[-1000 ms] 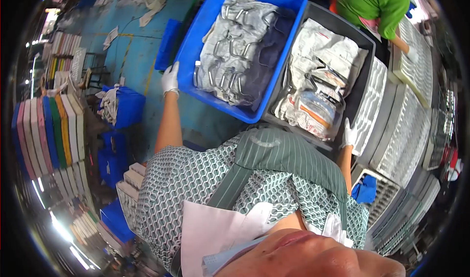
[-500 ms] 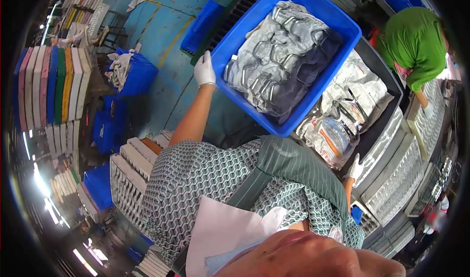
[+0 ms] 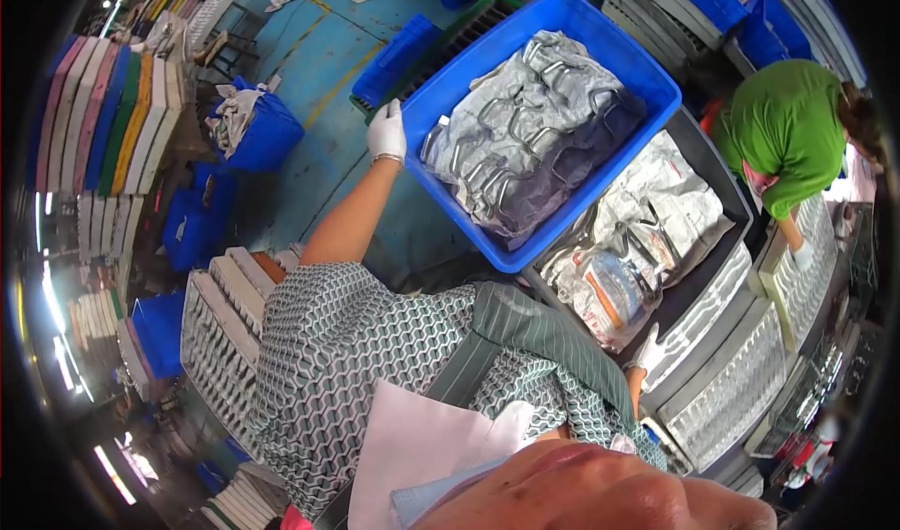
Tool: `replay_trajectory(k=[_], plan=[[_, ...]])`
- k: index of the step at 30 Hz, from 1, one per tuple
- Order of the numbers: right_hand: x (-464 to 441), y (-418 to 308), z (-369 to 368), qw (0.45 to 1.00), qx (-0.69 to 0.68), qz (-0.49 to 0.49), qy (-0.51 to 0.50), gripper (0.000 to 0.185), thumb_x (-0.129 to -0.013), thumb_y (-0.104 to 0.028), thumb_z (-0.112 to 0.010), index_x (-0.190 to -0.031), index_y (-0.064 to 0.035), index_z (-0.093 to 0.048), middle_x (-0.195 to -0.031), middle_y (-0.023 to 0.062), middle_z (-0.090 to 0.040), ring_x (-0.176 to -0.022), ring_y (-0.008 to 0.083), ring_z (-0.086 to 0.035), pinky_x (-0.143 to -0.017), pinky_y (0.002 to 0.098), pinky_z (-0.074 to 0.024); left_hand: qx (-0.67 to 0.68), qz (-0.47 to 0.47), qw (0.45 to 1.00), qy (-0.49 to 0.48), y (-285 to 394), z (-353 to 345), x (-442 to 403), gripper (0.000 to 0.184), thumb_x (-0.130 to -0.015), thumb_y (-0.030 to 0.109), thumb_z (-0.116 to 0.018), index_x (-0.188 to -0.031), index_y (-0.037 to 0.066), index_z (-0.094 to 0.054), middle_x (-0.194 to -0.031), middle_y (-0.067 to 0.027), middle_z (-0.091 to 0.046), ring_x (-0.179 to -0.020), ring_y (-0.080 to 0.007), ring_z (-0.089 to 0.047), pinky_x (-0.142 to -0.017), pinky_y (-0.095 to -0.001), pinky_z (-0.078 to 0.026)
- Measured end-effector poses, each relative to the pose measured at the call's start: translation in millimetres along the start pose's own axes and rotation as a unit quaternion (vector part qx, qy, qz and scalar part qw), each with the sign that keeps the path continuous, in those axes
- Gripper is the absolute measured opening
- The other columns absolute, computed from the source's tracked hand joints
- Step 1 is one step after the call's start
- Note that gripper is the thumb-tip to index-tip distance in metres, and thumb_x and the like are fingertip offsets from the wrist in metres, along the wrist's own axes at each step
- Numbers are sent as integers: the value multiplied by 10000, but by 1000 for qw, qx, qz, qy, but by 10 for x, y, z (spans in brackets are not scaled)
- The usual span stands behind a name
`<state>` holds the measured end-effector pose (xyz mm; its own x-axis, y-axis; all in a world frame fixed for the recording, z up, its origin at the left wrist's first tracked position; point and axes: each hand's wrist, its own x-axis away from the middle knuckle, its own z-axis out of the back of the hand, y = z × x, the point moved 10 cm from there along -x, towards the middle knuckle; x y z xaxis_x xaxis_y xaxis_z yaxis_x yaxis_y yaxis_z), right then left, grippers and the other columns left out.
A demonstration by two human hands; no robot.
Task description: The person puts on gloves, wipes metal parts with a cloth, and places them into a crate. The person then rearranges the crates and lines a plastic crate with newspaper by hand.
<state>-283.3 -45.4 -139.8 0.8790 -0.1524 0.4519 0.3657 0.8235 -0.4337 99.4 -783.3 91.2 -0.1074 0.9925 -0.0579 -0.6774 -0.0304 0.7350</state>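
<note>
A gloved left hand of mine (image 3: 385,134) closes over the left rim of a blue bin (image 3: 487,246). Inside lie several thin, dark, curved frames (image 3: 534,138), resembling eyewear, on crumpled grey-white sheets and a dark sheet. The blue bin overlaps a dark grey bin (image 3: 705,272), which holds crumpled printed plastic (image 3: 680,179) and black curved pieces (image 3: 647,244). My right hand (image 3: 647,352), also gloved, is at the near right edge of the dark bin, its fingers seemingly around the rim; part of the grip is hidden.
A co-worker in green (image 3: 783,127) bends over stacked pale, ridged slabs (image 3: 797,263) at right. More ridged slabs (image 3: 736,380) stand beside the dark bin. Upright coloured slabs (image 3: 117,118) and a blue bin of cloths (image 3: 267,132) stand at left on the blue floor (image 3: 328,52).
The view has shifted, so both bins and my hands appear slightly farther left, mostly lower. My left hand keeps its place on the blue rim. More of the co-worker's head shows.
</note>
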Motion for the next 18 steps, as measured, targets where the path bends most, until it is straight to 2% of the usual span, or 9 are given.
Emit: replay_trajectory(k=[5, 7, 10, 12, 13, 14, 15, 16, 18], plan=[[45, -112, 79, 998, -8, 45, 45, 787, -859, -499, -601, -1394, 32, -376, -1415, 219, -424, -1278, 364, -429, -1064, 368, -319, -6, -7, 1000, -9, 74, 41, 102, 445, -930, 440, -459, -1067, 70, -664, -1023, -194, -654, -966, -381, -610, -840, -413, -470], [56, -172, 78, 998, -37, 45, 26, 765, -864, -472, -610, -1388, 37, -383, -1424, 220, -411, -1284, 362, -420, -1070, 361, -312, -9, 1, 1000, -11, 53, 60, 62, 451, -921, 445, -503, -1052, 46, -670, -998, -186, -668, -944, -346, -633, -825, -376, -475], [-30, -171, 49, 997, -61, 56, 6, 736, -876, -443, -606, -1379, 48, -389, -1410, 240, -416, -1287, 369, -416, -1069, 373, -322, 11, -9, 1000, -13, -79, 14, 7, 456, -932, 449, -489, -1072, 52, -662, -1009, -186, -664, -947, -347, -629, -817, -373, -476], [273, -662, 400, 962, 101, 166, 191, 695, -883, -429, -595, -1357, 50, -423, -1370, 250, -455, -1261, 377, -443, -1059, 397, -346, 26, -15, 999, -29, -26, 32, 37, 437, -939, 429, -486, -1080, 57, -665, -1026, -169, -668, -970, -329, -627, -841, -361, -470], [657, -1243, 607, 956, 185, 137, 180, 633, -891, -401, -587, -1332, 35, -462, -1325, 250, -496, -1222, 378, -480, -1035, 419, -381, 56, -33, 997, -33, -3, 24, 36, 422, -937, 414, -485, -1071, 57, -663, -1014, -183, -662, -968, -345, -619, -841, -379, -469], [909, -1728, 772, 916, 138, 260, 272, 581, -894, -381, -586, -1312, 12, -495, -1299, 239, -521, -1174, 376, -518, -1009, 422, -408, 88, -50, 994, -38, 24, 17, 49, 406, -935, 399, -483, -1063, 57, -661, -1001, -196, -657, -966, -362, -611, -841, -397, -469], [1132, -2132, 822, 896, 68, 313, 308, 551, -905, -352, -580, -1307, 16, -501, -1290, 240, -529, -1139, 382, -543, -991, 420, -425, 85, -67, 993, -51, 43, -9, 29, 401, -934, 390, -487, -1055, 49, -659, -989, -196, -655, -960, -362, -609, -836, -398, -468], [1560, -2786, 840, 882, 49, 367, 291, 527, -915, -327, -574, -1297, 29, -505, -1271, 245, -542, -1106, 380, -567, -979, 429, -435, 82, -85, 991, -66, 63, -18, 14, 395, -933, 381, -491, -1047, 41, -657, -976, -197, -654, -955, -361, -607, -830, -399, -467], [2071, -3693, 525, 869, -134, 456, 140, 436, -945, -236, -536, -1283, 38, -509, -1260, 230, -557, -1117, 353, -573, -990, 425, -427, 89, -162, 976, -117, 90, -53, -24, 359, -934, 354, -515, -1028, 41, -664, -990, -202, -644, -944, -369, -603, -839, -400, -462]])
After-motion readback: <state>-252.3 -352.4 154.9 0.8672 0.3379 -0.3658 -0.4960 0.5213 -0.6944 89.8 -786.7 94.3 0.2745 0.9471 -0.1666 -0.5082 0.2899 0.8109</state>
